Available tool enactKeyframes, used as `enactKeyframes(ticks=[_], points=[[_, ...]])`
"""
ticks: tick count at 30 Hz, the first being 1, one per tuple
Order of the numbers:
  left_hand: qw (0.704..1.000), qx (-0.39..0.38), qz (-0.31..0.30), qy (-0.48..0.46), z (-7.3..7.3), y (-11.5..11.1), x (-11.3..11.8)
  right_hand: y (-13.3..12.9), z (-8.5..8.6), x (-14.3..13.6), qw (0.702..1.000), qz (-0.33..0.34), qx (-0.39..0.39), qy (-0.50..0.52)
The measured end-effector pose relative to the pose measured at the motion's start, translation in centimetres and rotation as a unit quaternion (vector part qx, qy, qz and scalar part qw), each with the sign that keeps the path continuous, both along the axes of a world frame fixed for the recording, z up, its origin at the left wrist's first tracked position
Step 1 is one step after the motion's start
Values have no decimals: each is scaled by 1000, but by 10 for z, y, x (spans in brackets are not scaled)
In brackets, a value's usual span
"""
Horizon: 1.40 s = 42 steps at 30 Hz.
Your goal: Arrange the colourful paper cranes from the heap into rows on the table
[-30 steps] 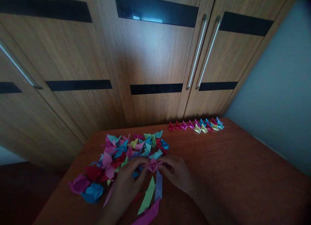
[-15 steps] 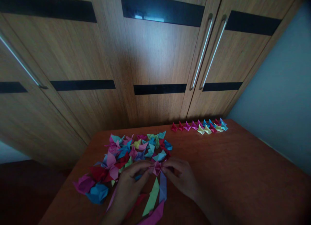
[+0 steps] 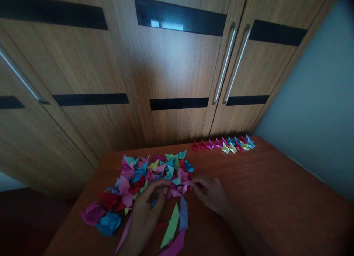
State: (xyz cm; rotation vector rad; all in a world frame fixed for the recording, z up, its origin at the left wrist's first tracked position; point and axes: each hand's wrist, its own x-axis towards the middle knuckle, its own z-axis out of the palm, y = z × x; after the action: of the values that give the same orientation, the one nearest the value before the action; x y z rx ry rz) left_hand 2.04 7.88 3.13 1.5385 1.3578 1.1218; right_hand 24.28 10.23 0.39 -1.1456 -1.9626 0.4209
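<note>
A pink folded paper piece [image 3: 181,182] is between my hands at the near right side of a pile of colored folded papers [image 3: 140,171]. My right hand [image 3: 210,194] pinches its right side with thumb and fingertips. My left hand [image 3: 151,204] is at its left, fingers curled and the fingertips near the thumb; whether it touches the pink paper is unclear. Below the hands lie a light green strip [image 3: 170,225], a lavender strip [image 3: 183,214] and a magenta strip [image 3: 174,245].
Small folded pieces [image 3: 210,144] stand in rows at the back right of the wooden table [image 3: 265,197]. A blue paper piece [image 3: 108,223] lies at the left. Behind the table is a wooden cabinet [image 3: 177,72] with metal handles.
The pink paper looks more spread out than before, with a larger part raised. My left fingertips have come away from its middle, and the view has shifted slightly.
</note>
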Motion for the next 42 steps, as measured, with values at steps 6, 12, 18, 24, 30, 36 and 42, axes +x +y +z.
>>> enactKeyframes(ticks=[6, 12, 18, 24, 30, 36, 42], points=[[999, 1, -19, 27, 6, -2, -3, 42, -21, 70, 957, -280, -24, -66], [998, 0, -48, 37, 12, -6, -1, 72, -26, 112, 859, -405, -200, -241], [998, 12, -47, 36, 9, -10, 3, 91, -29, 108, 843, -418, -218, -260], [998, 8, -63, 26, 7, -11, 4, 99, -33, 109, 840, -423, -211, -265], [997, -6, -65, 29, 9, -12, 4, 101, -34, 110, 842, -421, -209, -264], [997, -11, -60, 37, 6, -12, 4, 102, -35, 111, 841, -425, -211, -260], [996, 17, -53, 65, 9, -8, 0, 94, -38, 113, 850, -428, -198, -236]])
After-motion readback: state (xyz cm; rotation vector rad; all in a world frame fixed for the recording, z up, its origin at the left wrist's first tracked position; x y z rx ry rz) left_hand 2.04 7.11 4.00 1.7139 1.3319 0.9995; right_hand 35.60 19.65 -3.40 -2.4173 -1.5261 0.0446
